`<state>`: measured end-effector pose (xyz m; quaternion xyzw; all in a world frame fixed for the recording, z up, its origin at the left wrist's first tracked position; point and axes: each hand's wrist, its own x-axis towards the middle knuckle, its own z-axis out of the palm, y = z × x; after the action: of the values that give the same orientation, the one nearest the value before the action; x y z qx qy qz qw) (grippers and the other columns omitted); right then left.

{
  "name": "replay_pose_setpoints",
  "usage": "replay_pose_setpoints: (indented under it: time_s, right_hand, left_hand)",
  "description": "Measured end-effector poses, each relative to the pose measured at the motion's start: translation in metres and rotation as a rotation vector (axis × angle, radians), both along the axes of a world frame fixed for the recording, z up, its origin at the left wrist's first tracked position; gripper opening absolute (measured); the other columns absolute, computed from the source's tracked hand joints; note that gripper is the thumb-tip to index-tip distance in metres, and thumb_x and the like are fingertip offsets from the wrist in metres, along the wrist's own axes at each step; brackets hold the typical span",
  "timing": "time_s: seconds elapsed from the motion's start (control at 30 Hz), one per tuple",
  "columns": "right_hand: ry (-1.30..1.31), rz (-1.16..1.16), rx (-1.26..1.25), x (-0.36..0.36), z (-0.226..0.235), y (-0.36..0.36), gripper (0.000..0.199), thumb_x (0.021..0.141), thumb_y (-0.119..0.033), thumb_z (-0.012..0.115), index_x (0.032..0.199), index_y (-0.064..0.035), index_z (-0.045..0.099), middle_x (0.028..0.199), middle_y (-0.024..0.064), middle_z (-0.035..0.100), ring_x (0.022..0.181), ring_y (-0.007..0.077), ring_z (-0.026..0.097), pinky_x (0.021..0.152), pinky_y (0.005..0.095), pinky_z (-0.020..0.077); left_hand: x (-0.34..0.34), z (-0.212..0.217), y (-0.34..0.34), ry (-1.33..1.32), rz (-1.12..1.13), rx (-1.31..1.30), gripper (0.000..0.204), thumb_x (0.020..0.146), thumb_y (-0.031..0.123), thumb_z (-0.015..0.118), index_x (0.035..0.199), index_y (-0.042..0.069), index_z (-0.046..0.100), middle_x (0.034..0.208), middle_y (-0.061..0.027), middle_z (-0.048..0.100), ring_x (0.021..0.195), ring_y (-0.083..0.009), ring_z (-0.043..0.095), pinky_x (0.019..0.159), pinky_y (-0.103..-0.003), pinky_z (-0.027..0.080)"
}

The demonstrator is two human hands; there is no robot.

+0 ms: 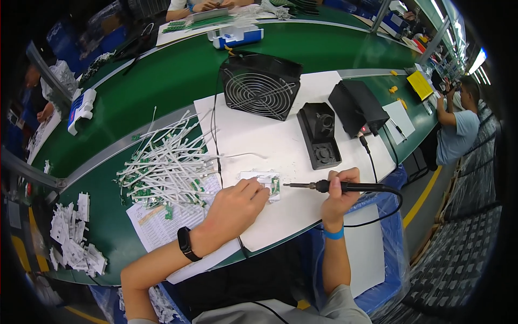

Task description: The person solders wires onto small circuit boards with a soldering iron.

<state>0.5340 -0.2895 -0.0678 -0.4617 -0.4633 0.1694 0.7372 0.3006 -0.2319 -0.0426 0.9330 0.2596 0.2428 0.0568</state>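
Note:
My left hand (237, 208) has its fingers curled down onto a small white plastic part (274, 199) on the white board (243, 143). A little green circuit board (275, 186) sits at the right end of that part. My fingers hide much of its middle. In my right hand (341, 198) is a soldering iron (324, 186), held like a pen. Its metal tip points left, just right of the green circuit board; I cannot tell whether they touch.
Left of the work lies a heap of white cables (167, 162) over printed sheets (156, 229). White plastic parts (75, 237) are piled further left. Behind stand a black fan (261, 83), a soldering iron stand (318, 135) and a black power unit (359, 108). Other people sit around.

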Motion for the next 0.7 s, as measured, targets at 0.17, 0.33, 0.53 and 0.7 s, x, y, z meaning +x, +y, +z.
replay_pose_setpoints:
  time_s: [0.17, 0.33, 0.53, 0.7]
  right_hand:
    - [-0.034, 0.122, -0.03, 0.0024, -0.0059, -0.0039, 0.015, 0.094, -0.003, 0.06, 0.094, -0.0048, 0.045, 0.072, 0.0013, 0.051, 0.064, 0.0051, 0.043, 0.06, 0.0208, 0.0358]
    - [-0.029, 0.161, -0.051, 0.0037, -0.0067, -0.0047, 0.015, 0.094, -0.004, 0.062, 0.094, -0.0044, 0.047, 0.075, 0.0012, 0.054, 0.065, 0.0046, 0.044, 0.06, 0.0211, 0.0372]
    - [-0.042, 0.178, -0.064, 0.0041, -0.0058, -0.0041, 0.016, 0.094, -0.004, 0.063, 0.094, -0.0044, 0.048, 0.078, 0.0008, 0.055, 0.066, 0.0044, 0.045, 0.059, 0.0211, 0.0374]
    - [-0.041, 0.19, -0.074, 0.0041, -0.0056, -0.0037, 0.016, 0.093, -0.005, 0.064, 0.093, -0.0044, 0.048, 0.077, 0.0002, 0.054, 0.066, 0.0041, 0.045, 0.059, 0.0212, 0.0375]
  left_hand:
    - [0.0018, -0.0005, -0.0001, 0.012, 0.048, -0.045, 0.014, 0.082, 0.012, 0.075, 0.096, 0.009, 0.074, 0.097, -0.0058, 0.072, 0.09, -0.0219, 0.072, 0.067, -0.033, 0.058]
    - [0.0045, 0.0046, -0.0017, 0.002, 0.05, -0.066, 0.012, 0.082, 0.01, 0.075, 0.094, 0.008, 0.075, 0.094, -0.0049, 0.072, 0.096, -0.0242, 0.073, 0.069, -0.034, 0.059]
    - [0.0061, 0.0065, -0.0021, 0.002, 0.049, -0.082, 0.013, 0.083, 0.009, 0.075, 0.095, 0.007, 0.075, 0.094, -0.0052, 0.073, 0.096, -0.0247, 0.073, 0.069, -0.034, 0.059]
    - [0.0062, 0.0079, -0.0025, -0.015, 0.049, -0.085, 0.012, 0.083, 0.009, 0.074, 0.095, 0.007, 0.076, 0.094, -0.0054, 0.073, 0.095, -0.0249, 0.073, 0.068, -0.034, 0.059]
